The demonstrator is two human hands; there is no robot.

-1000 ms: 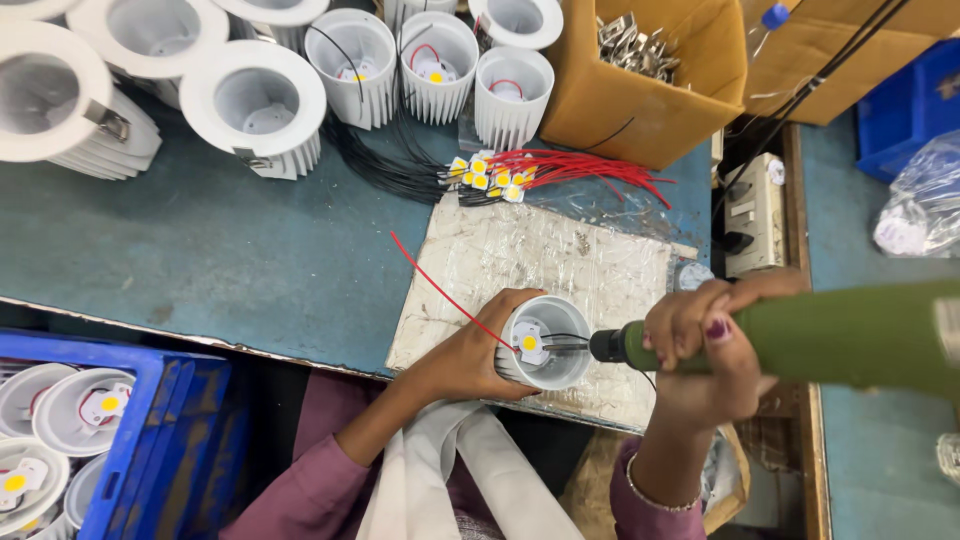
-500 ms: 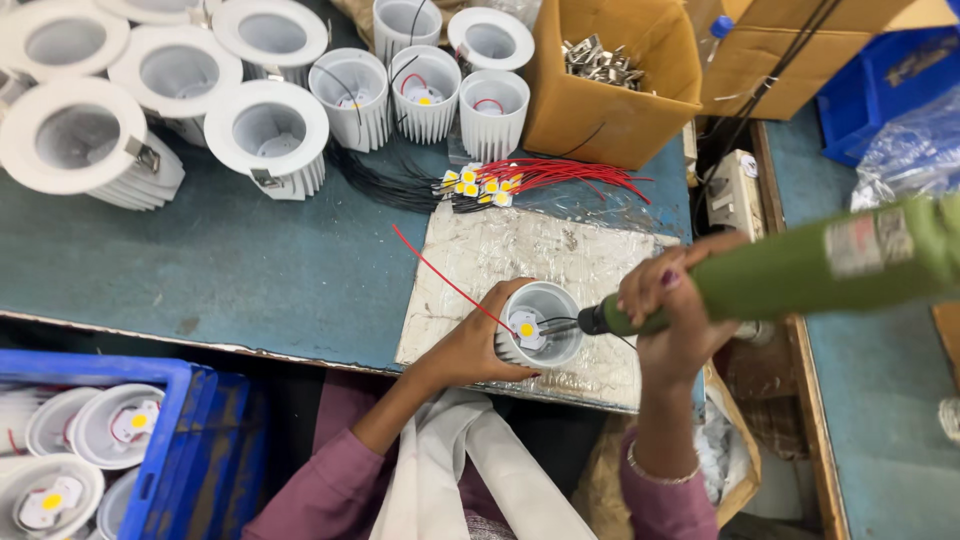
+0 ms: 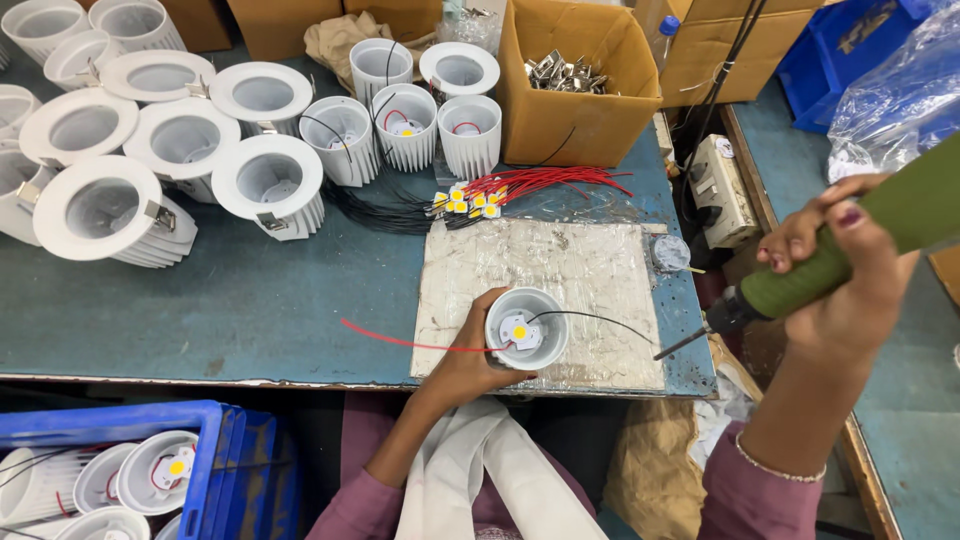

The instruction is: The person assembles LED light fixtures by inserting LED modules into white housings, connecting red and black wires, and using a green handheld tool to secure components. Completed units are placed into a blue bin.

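Note:
My left hand [image 3: 462,362] grips a small white ribbed lamp housing [image 3: 527,328] standing on a worn, tape-covered work board [image 3: 585,270]. Inside the housing lies a small board with a yellow light chip, a red wire [image 3: 400,342] trailing left and a black wire [image 3: 600,320] trailing right. My right hand [image 3: 845,285] holds a green electric screwdriver [image 3: 850,260] lifted off to the right, its bit tip [image 3: 662,355] clear of the housing near the board's right corner.
Many white lamp housings [image 3: 270,180] crowd the back left of the blue table. A bundle of wired yellow chips [image 3: 470,202] lies behind the board. A cardboard box of metal clips [image 3: 572,70] stands at the back. A blue crate [image 3: 130,470] with assembled lamps sits lower left.
The screwdriver has pulled out of the housing and moved right and up with my right hand. My left hand still holds the housing on the board.

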